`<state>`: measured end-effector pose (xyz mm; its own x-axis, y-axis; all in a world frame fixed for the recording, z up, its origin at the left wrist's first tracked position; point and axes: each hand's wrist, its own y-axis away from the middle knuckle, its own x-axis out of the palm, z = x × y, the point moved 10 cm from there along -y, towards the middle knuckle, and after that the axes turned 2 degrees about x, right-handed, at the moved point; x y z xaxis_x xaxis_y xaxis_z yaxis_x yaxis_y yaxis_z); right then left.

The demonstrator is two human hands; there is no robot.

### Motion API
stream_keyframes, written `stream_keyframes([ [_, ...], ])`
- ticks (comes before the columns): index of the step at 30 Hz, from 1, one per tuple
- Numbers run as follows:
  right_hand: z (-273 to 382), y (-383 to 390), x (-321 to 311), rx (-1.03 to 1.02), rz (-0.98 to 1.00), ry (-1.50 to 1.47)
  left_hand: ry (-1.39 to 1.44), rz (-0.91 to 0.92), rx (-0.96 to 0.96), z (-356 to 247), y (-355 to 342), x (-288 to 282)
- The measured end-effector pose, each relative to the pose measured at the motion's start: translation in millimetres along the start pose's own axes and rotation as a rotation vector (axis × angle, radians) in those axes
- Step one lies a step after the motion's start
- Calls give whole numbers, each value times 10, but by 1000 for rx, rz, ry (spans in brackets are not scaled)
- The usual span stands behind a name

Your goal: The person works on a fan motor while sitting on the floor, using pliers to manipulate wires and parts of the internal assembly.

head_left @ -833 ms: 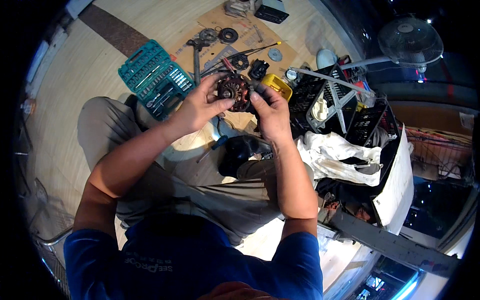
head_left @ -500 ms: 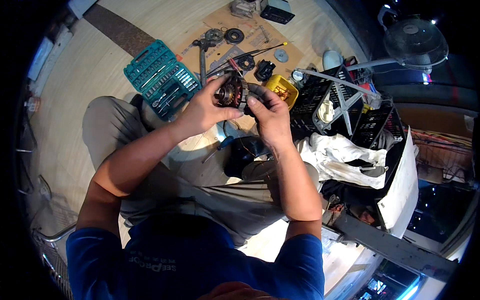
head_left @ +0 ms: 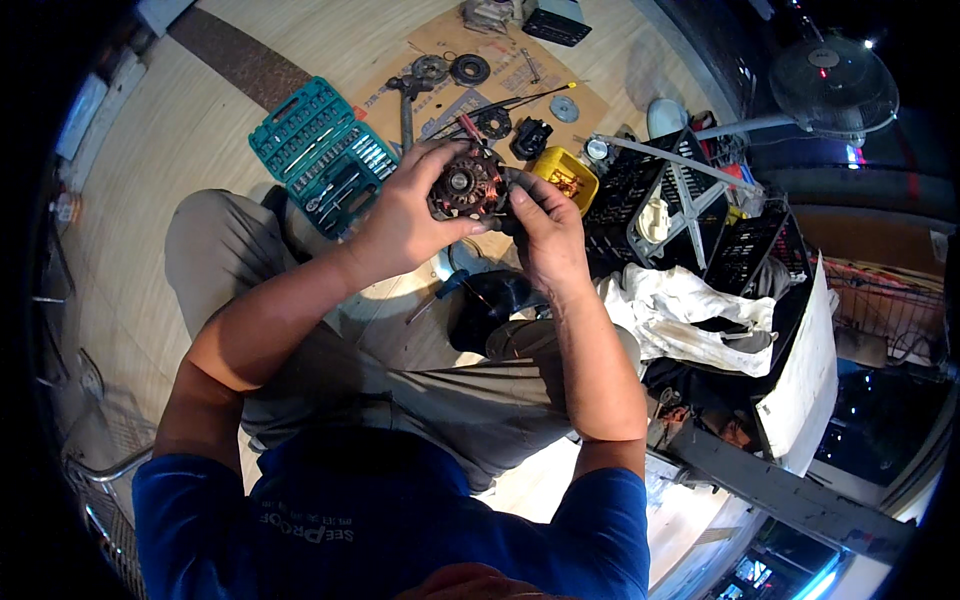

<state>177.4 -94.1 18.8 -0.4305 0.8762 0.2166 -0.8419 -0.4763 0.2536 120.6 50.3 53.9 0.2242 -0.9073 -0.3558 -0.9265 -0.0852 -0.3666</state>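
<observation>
Between my two hands is a round, dark metal motor part (head_left: 462, 182) with a central hub and copper-coloured pieces, its face turned up toward me. My left hand (head_left: 415, 210) grips it from the left, thumb along its lower edge. My right hand (head_left: 545, 225) closes on its right side, fingers partly hidden behind it. Just beyond lie a red-handled tool (head_left: 470, 127), a yellow plastic tub (head_left: 589, 183) with copper-coloured bits, and a black housing (head_left: 529, 138). A blue-handled screwdriver (head_left: 448, 285) rests below the part, near a black shoe.
A teal socket case (head_left: 287, 133) lies open at left. Cardboard (head_left: 423, 45) holds rings, a hammer (head_left: 407, 110) and rods. At right are black crates (head_left: 610, 200), a white cloth (head_left: 660, 310), a white board (head_left: 800, 390) and a standing fan (head_left: 830, 85). My folded legs occupy the lower middle.
The held part tilted edge-on, then turned back so its hubbed face shows again. My hands shifted slightly with it, and the whole view moved a little.
</observation>
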Motion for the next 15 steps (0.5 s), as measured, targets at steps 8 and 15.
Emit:
stream_keyframes([
  [8, -20, 2, -3, 23, -8, 62, -36, -38, 87, -57, 38, -31],
  [15, 5, 10, -53, 58, -49, 87, 167, -43, 29, 91, 36, -98],
])
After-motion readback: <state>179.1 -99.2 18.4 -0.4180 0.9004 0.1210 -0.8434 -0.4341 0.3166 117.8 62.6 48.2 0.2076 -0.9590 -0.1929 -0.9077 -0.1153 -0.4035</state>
